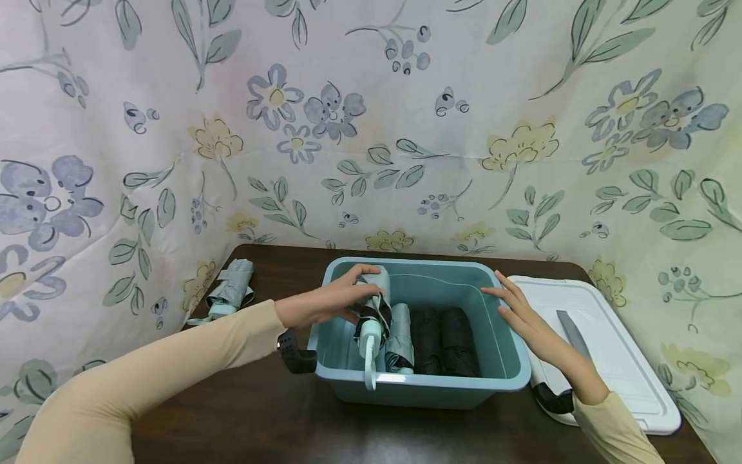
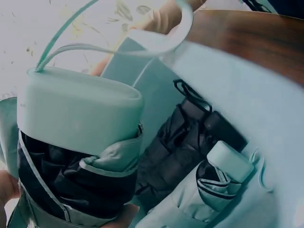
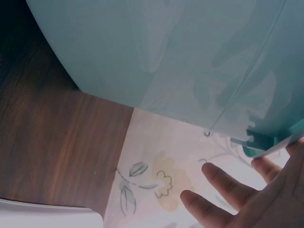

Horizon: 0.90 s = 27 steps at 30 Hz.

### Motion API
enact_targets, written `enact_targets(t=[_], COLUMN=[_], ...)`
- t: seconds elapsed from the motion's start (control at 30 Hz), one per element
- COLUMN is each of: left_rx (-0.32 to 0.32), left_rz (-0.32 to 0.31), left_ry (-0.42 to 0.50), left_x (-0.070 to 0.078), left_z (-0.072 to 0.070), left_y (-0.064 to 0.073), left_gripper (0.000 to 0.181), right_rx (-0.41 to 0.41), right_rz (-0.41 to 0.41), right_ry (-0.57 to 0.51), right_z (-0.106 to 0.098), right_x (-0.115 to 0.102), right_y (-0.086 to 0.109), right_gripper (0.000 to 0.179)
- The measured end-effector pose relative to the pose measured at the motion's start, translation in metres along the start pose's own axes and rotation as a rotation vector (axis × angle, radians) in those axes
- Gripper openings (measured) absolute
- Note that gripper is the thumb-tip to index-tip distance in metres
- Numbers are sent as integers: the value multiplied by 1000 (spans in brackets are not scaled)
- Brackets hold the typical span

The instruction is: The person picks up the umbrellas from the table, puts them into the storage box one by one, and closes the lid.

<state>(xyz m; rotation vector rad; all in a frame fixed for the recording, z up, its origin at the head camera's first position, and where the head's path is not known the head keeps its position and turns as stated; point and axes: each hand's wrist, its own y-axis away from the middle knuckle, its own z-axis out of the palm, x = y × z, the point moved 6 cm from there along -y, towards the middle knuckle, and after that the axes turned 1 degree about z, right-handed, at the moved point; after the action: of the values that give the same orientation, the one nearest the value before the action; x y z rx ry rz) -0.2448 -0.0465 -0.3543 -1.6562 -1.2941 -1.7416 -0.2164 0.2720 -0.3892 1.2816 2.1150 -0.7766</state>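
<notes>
My left hand (image 1: 330, 301) grips a folded pale-green umbrella (image 1: 371, 314) over the left part of a blue-green plastic bin (image 1: 429, 379). The umbrella's mint handle (image 2: 78, 111) points toward me, its strap loop hanging over the front rim; black lining shows among its folds. Inside the bin, beside it, lies another pale-green folded umbrella (image 1: 400, 338), then two black folded ones (image 1: 426, 341) (image 1: 460, 341) to the right. My right hand (image 1: 530, 322), fingers spread and nearly straight, is at the bin's right rim, its fingertips (image 3: 263, 166) close to the edge.
A further pale-green folded umbrella (image 1: 233, 287) lies on the dark wooden table (image 1: 249, 406) at the back left. To the right of the bin is a white lid (image 1: 626, 374) with a grey strip, under my right forearm. A floral curtain (image 1: 371, 161) hangs behind the table.
</notes>
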Motion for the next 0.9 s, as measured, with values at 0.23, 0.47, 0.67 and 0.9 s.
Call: enact_targets(t=[0.23, 0.47, 0.67, 0.9], left_rx=[-10, -12, -26, -92], left_rz=[-39, -65, -85, -134], left_ry=[2, -67, -115, -187], left_x=[-5, -15, -19, -24], left_z=[0, 0, 2, 11], left_y=[-14, -27, -36, -43], left_gripper=[50, 50, 50, 50], right_rx=[2, -4, -6, -9], right_rz=[6, 4, 8, 7], right_ry=[2, 3, 1, -5], right_z=[0, -1, -2, -1], right_x=[1, -1, -2, -2], right_y=[0, 0, -1, -2], right_gripper=[40, 41, 41, 41])
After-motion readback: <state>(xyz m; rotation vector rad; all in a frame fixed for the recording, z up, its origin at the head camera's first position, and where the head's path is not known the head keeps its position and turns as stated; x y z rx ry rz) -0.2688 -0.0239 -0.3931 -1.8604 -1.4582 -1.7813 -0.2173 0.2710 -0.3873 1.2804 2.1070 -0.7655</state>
